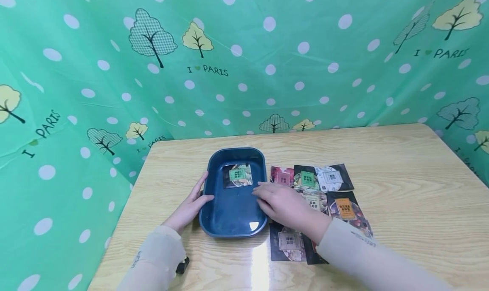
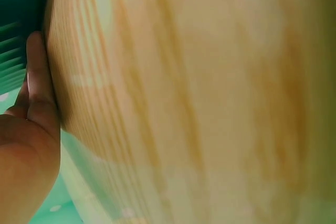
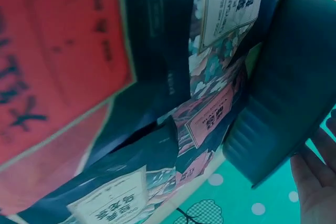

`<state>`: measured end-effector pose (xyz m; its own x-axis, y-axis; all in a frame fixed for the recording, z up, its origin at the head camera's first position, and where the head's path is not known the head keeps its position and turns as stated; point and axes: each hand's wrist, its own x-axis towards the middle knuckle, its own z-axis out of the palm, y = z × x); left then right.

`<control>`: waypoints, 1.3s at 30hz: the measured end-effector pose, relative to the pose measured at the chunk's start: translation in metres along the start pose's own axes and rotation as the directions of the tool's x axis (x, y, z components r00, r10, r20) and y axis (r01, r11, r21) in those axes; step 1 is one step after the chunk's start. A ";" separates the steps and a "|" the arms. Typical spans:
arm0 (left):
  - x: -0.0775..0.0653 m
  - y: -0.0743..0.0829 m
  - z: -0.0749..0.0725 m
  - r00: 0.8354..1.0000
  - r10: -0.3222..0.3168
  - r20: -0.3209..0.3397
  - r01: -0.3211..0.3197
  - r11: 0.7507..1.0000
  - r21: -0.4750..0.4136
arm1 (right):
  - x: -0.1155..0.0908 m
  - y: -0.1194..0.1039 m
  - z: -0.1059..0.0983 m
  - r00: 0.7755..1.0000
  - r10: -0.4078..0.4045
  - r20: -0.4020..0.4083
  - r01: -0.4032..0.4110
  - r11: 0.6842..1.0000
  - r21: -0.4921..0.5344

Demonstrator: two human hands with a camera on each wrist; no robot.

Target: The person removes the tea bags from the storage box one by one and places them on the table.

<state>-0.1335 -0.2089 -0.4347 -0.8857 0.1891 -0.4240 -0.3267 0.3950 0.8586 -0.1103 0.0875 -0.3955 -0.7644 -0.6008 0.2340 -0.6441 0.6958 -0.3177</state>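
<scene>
A dark blue plastic bin (image 1: 232, 214) with rounded corners stands on the table. One tea packet with a green label (image 1: 237, 175) lies inside it, toward the far end. My left hand (image 1: 187, 210) holds the bin's left side, thumb over the rim and fingers along the outer wall. On the opposite side, my right hand (image 1: 284, 204) grips the right rim with its fingers bent over the edge. In the right wrist view, the bin's outer wall (image 3: 294, 77) shows, with the right fingers (image 3: 310, 174) at its rim.
Several tea packets lie right of the bin, partly overlapping: a white-labelled one (image 1: 332, 177), an orange-labelled one (image 1: 345, 208), a dark one (image 1: 287, 242). My right forearm covers part of them. A dotted green curtain (image 1: 267, 70) hangs behind the wooden table (image 1: 412, 189).
</scene>
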 end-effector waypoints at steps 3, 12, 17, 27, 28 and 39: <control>-0.001 0.001 0.000 1.000 0.000 -0.001 0.000 1.000 0.000 | 0.008 0.000 0.007 1.000 -0.022 0.014 0.022 1.000 -0.022; 0.000 0.002 0.000 1.000 0.003 0.000 -0.003 1.000 -0.007 | 0.027 0.002 0.020 0.993 0.030 0.112 -0.026 0.999 -0.036; 0.000 0.002 0.000 1.000 0.014 0.003 -0.014 1.000 -0.021 | 0.038 0.000 0.022 0.983 0.090 0.161 -0.076 0.993 -0.089; 0.002 0.001 0.001 1.000 0.021 0.010 -0.021 0.999 -0.030 | 0.052 -0.004 0.035 0.988 0.122 0.099 -0.097 0.969 -0.228; 0.002 0.001 0.001 1.000 0.022 0.010 -0.022 0.999 -0.028 | 0.053 -0.004 0.036 0.987 0.123 0.100 -0.095 0.964 -0.247; 0.002 0.001 0.000 1.000 0.012 0.005 -0.012 0.999 -0.041 | 0.064 -0.007 0.043 0.948 0.183 0.261 -0.050 0.894 -0.445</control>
<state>-0.1350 -0.2080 -0.4351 -0.8880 0.1980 -0.4151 -0.3294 0.3560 0.8745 -0.1538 0.0274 -0.4177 -0.8352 -0.5447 -0.0757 -0.5500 0.8275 0.1129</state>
